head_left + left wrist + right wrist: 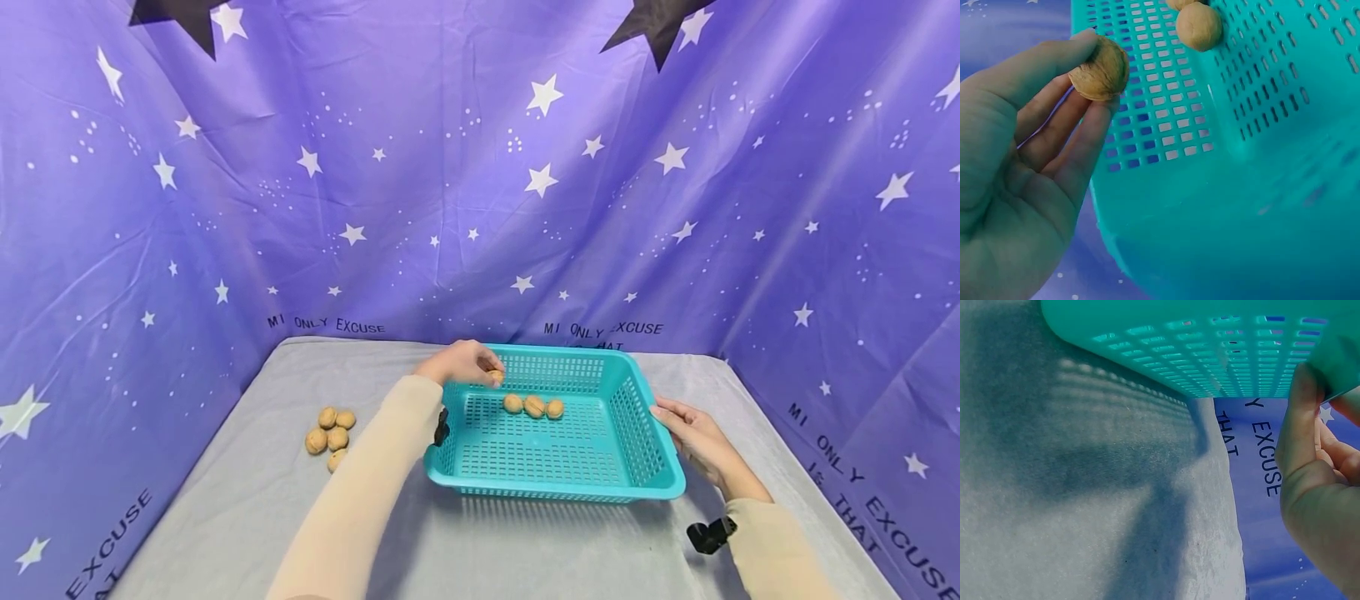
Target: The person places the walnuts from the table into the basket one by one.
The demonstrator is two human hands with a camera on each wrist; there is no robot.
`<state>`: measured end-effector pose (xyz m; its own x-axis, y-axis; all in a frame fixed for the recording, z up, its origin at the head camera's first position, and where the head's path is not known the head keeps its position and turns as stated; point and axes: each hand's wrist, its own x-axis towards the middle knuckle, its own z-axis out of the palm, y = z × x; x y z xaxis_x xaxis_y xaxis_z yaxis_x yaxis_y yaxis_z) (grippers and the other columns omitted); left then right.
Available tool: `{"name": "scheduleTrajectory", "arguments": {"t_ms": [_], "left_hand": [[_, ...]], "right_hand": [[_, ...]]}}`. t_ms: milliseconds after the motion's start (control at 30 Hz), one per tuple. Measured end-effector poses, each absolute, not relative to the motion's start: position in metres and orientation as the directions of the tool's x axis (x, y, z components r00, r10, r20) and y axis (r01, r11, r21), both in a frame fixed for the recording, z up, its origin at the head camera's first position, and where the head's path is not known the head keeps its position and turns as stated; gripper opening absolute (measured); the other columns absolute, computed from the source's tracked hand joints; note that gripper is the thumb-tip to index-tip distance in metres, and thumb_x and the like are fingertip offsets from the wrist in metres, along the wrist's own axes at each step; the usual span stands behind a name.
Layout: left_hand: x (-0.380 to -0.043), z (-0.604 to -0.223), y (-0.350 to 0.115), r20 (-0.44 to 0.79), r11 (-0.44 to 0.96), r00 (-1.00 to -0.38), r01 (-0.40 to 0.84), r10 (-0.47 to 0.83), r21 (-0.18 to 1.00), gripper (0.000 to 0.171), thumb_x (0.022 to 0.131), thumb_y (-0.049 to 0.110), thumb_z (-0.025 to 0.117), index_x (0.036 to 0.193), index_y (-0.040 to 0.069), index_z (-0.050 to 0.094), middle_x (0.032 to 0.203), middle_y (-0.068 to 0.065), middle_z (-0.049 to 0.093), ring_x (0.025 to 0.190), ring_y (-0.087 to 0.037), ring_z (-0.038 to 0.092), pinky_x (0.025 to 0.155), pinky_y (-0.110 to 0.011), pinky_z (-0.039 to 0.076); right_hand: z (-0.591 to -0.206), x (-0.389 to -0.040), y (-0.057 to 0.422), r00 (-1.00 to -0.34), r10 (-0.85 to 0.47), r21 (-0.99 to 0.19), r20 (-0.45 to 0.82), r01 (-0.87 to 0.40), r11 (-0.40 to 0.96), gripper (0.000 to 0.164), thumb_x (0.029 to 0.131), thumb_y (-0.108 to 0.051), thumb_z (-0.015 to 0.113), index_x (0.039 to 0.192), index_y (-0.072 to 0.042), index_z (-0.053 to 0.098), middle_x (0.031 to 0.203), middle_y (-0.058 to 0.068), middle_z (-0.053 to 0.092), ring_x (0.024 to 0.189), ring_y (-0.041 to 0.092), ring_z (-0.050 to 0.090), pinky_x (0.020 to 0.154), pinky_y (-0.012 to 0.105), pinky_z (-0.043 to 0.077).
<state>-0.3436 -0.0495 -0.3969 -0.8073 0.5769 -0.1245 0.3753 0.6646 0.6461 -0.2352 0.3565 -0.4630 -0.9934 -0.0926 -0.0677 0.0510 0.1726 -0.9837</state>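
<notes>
A walnut [1102,69] is pinched between the thumb and fingers of my left hand [468,364], over the far left part of a turquoise plastic basket [547,492]. Inside the basket, 3 walnuts [534,407] lie in a row on the slotted floor; part of that row shows as a walnut [1199,27] in the left wrist view. My right hand [693,433] grips the basket's right rim, with the thumb [1304,387] against the outer wall in the right wrist view.
Several walnuts [327,433] lie grouped on the grey tablecloth [262,500] left of the basket, one partly hidden by my left sleeve [360,500]. A purple curtain with stars [480,183] surrounds the table at the back and both sides.
</notes>
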Motion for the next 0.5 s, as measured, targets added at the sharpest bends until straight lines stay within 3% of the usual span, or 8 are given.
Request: {"name": "scheduleTrajectory", "arguments": {"t_ms": [233, 500], "left_hand": [[-0.344, -0.401, -0.038, -0.182, 0.715, -0.834, 0.31, 0.521, 0.627, 0.033, 0.092, 0.015, 0.076, 0.124, 0.009, 0.071, 0.114, -0.001, 0.068, 0.106, -0.018, 0.063, 0.09, -0.036, 0.054], [-0.35, -0.414, -0.029, -0.222, 0.741, -0.855, 0.243, 0.468, 0.627, 0.027, 0.089, 0.015, 0.078, 0.116, 0.013, 0.075, 0.111, 0.0, 0.07, 0.102, -0.017, 0.064, 0.089, -0.037, 0.055]], "right_hand": [[-0.461, -0.234, 0.356, -0.994, -0.079, -0.979, -0.074, 0.058, 0.198, 0.068, 0.105, -0.027, 0.055, 0.151, 0.014, 0.025, 0.121, 0.003, 0.064, 0.093, 0.003, 0.066, 0.079, 0.026, 0.058], [-0.46, -0.234, 0.355, -0.995, -0.067, -0.977, -0.078, 0.063, 0.204, 0.068, 0.105, -0.028, 0.056, 0.151, 0.013, 0.027, 0.112, -0.007, 0.066, 0.091, 0.003, 0.066, 0.077, 0.026, 0.058]]}}
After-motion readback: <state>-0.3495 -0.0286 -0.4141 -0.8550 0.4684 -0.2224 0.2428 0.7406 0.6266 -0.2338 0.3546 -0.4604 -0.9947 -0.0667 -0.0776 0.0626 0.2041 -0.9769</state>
